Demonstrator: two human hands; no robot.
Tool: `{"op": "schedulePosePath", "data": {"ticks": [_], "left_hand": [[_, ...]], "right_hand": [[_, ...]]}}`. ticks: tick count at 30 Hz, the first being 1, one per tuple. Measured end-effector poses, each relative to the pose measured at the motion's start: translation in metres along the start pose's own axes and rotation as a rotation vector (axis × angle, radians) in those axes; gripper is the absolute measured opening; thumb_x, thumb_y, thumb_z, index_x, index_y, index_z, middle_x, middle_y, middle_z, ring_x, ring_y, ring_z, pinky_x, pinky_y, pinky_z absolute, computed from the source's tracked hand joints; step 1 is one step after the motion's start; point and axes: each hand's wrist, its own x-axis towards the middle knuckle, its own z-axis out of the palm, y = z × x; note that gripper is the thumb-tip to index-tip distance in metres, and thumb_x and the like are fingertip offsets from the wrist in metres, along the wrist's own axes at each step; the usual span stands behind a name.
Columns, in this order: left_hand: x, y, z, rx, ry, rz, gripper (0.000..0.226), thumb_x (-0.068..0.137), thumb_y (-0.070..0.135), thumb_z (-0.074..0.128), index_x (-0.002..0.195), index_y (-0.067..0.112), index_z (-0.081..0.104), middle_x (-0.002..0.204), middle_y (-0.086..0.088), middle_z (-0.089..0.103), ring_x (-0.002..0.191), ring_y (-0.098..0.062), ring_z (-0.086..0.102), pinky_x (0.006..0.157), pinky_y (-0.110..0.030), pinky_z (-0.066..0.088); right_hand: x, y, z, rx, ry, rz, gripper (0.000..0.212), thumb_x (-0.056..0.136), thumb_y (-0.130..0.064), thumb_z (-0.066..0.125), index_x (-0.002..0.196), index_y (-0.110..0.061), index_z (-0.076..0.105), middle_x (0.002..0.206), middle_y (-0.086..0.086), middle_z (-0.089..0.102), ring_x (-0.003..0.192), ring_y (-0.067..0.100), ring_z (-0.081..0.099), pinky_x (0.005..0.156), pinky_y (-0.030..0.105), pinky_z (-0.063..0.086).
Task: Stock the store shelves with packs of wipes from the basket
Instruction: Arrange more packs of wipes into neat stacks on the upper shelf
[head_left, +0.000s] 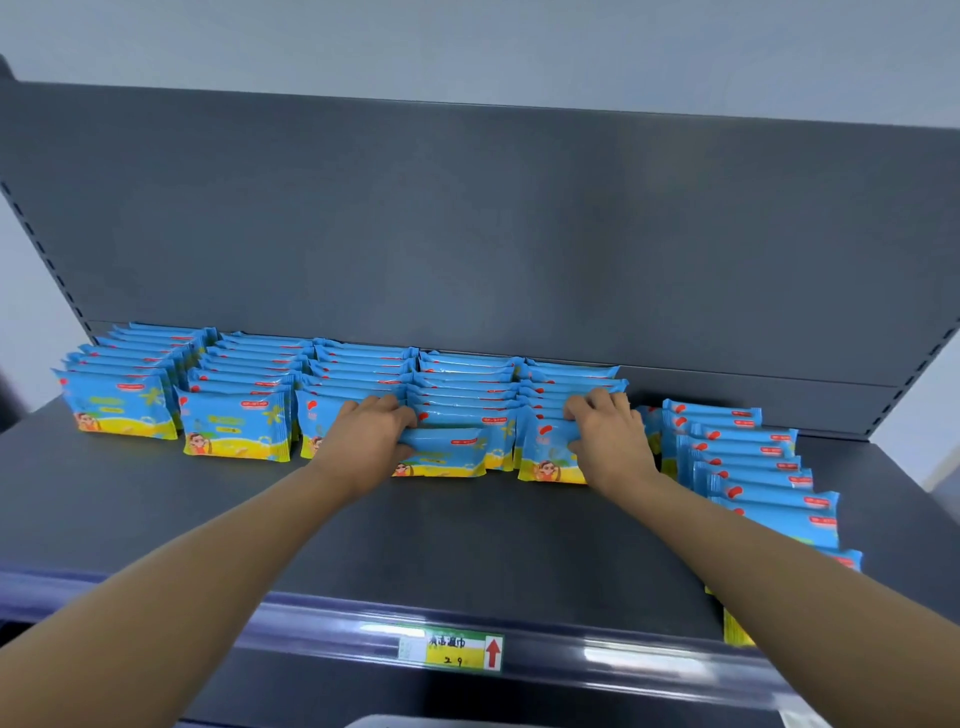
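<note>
Both hands' fingers (402, 415) clamp upright wipe packs (447, 449)

Two bare forearms entering from lower left and lower right of frame, no sleeves, left hand (371, 426) and right hand (605, 423) ungloved, no rings, watch or bands visible
</note>
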Motion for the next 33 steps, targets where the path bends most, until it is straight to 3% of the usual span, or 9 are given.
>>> {"op": "schedulePosePath", "data": {"ticks": [9, 15, 24, 33], "left_hand": [[0.006, 0.000, -0.003, 0.007, -0.003, 0.021, 0.033, 0.092, 0.027, 0.053, 0.125, 0.020, 0.053, 0.119, 0.001, 0.054, 0.116, -0.019, 0.044, 0.094, -0.030, 0.028], [-0.003, -0.019, -0.011, 0.049, -0.018, 0.009, 0.024, 0.092, 0.023, 0.054, 0.116, 0.021, 0.056, 0.115, 0.003, 0.056, 0.110, -0.019, 0.046, 0.089, -0.029, 0.027], [-0.035, -0.104, -0.027, 0.117, -0.066, -0.145, 0.029, 0.091, 0.024, 0.054, 0.121, 0.023, 0.055, 0.119, 0.004, 0.056, 0.116, -0.018, 0.047, 0.090, -0.030, 0.028], [-0.067, -0.204, -0.043, 0.146, -0.034, -0.225, 0.025, 0.090, 0.021, 0.056, 0.114, 0.021, 0.060, 0.112, 0.001, 0.060, 0.109, -0.022, 0.051, 0.087, -0.032, 0.030]], "right_hand": [[-0.007, -0.007, -0.009, -0.030, 0.027, -0.056, 0.043, 0.091, -0.026, 0.053, 0.132, -0.015, 0.043, 0.129, 0.004, 0.046, 0.122, 0.024, 0.038, 0.103, 0.036, 0.029], [0.001, -0.044, -0.016, 0.046, 0.041, -0.186, 0.036, 0.092, -0.025, 0.049, 0.128, -0.019, 0.048, 0.129, -0.002, 0.047, 0.123, 0.021, 0.034, 0.101, 0.032, 0.026], [0.018, -0.110, -0.009, 0.136, 0.014, -0.341, 0.030, 0.092, -0.022, 0.049, 0.122, -0.020, 0.053, 0.124, -0.004, 0.051, 0.123, 0.017, 0.034, 0.101, 0.031, 0.021], [0.043, -0.194, -0.001, 0.188, 0.011, -0.448, 0.029, 0.092, -0.023, 0.049, 0.121, -0.020, 0.054, 0.124, -0.004, 0.051, 0.123, 0.017, 0.036, 0.100, 0.029, 0.022]]}}
